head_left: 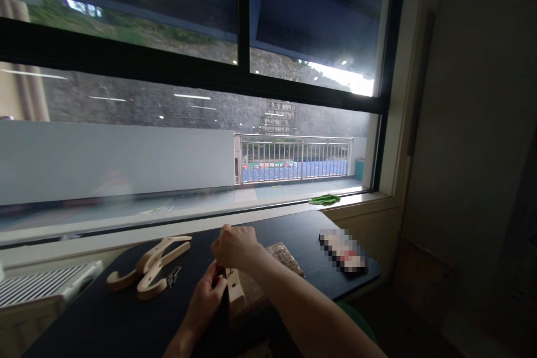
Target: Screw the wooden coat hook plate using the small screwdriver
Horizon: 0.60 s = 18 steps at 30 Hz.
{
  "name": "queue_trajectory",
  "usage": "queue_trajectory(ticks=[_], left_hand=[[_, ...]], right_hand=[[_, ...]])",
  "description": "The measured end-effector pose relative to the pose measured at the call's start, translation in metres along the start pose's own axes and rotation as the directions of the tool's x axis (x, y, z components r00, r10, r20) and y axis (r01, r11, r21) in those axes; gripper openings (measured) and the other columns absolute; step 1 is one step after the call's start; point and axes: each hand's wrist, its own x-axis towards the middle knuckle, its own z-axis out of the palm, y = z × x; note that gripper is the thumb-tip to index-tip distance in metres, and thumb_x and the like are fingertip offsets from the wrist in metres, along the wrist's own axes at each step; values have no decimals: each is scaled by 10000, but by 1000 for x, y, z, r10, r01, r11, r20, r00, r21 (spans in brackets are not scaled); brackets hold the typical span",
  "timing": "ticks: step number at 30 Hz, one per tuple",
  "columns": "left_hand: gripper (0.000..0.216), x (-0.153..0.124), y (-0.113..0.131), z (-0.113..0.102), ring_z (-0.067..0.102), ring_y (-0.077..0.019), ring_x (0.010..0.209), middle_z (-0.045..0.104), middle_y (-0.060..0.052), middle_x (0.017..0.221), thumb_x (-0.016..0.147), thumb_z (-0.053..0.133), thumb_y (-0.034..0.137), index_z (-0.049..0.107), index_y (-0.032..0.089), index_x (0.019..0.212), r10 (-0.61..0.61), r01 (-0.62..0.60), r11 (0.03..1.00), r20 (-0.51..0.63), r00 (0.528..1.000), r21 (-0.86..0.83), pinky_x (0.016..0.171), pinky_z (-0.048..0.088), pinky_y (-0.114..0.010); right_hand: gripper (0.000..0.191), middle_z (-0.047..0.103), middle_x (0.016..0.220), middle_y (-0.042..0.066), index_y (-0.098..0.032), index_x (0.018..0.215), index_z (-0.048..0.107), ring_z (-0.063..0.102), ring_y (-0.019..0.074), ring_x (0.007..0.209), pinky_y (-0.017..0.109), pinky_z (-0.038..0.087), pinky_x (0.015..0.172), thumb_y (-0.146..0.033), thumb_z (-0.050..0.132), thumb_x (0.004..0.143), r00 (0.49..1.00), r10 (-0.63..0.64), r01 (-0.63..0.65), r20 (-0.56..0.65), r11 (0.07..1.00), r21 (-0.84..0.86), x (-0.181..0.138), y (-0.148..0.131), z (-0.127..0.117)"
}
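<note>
Over the dark table, my right hand [238, 246] is closed in a fist, its fingers curled downward. What it grips, if anything, is hidden beneath it. My left hand [205, 293] meets it from below, thumb and fingers pinched together at the left edge of a pale wooden piece with holes [235, 290]. Whatever is between those fingers is too small to make out. The wooden piece lies against a flat brown block in clear wrapping [283, 254], partly covered by my right forearm. Left of my hands lie curved wooden pieces [157, 263] with small metal fittings [173, 277] beside them.
A blurred-out flat object [344, 251] lies on the table's right side [308, 229]. On the window sill rests a green cloth [325, 199]. A white radiator [54, 285] stands at the left, and the large window runs behind the table.
</note>
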Motion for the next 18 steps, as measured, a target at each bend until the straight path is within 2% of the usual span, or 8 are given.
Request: queue_trajectory(ticks=[7,12,18], left_hand=[[476,2,-6,2,541,-197,1020,591,-76,1094,703,445,255,426,141,1166,5,-5,1000,-1,1000,-6,899,398,-302],[493,2,-5,3,558,-198,992,610,-68,1058,697,452,259,422,150,1176,0,0,1000,-23,1000,-8,867,425,-295],[512,1,-2,2,538,-202,1025,593,-79,1094,700,445,244,399,140,1199,-25,25,1000,-7,1000,-11,910,388,-310]], right_hand=[[294,646,814,97,-166,1006,457,622,240,716,345,467,578,-325,401,765,994,-103,103,47,995,6,-5,12,-8],[262,639,815,101,-158,972,469,617,244,746,348,468,589,-319,391,781,996,-81,82,23,997,-18,0,13,-4],[214,628,780,113,-131,921,483,614,234,741,320,460,577,-246,450,744,1000,-27,27,-6,998,-51,4,5,2]])
